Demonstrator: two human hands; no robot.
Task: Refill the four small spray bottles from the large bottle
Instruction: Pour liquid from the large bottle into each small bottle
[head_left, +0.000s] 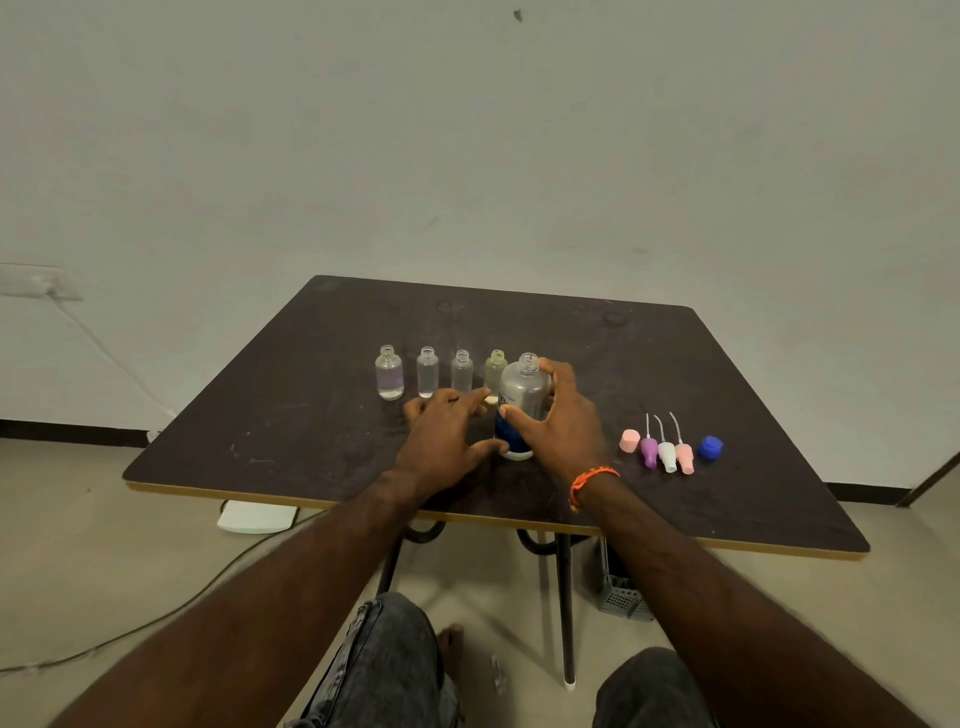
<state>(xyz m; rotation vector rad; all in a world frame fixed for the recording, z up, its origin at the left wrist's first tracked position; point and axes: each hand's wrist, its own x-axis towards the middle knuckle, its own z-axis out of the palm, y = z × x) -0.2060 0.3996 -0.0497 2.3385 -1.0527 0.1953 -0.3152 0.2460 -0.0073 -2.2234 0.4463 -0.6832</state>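
Note:
Several small clear spray bottles stand uncapped in a row on the dark table (311, 364): one with a purplish tint (389, 373), two clear ones (427, 372) (462, 370), and a yellowish one (495, 370). The large bottle (524, 395), uncapped with a blue label, stands upright just right of the row. My right hand (563, 421) wraps around its right side. My left hand (447, 441) rests on the table before the row, fingers spread, thumb near the large bottle's base.
At the right lie a pink cap (629, 440), purple (649, 451), white (667, 455) and pink (685, 457) spray heads with tubes, and a blue cap (710, 447). A grey basket (623, 597) stands under the table. A cable (156, 623) runs across the floor.

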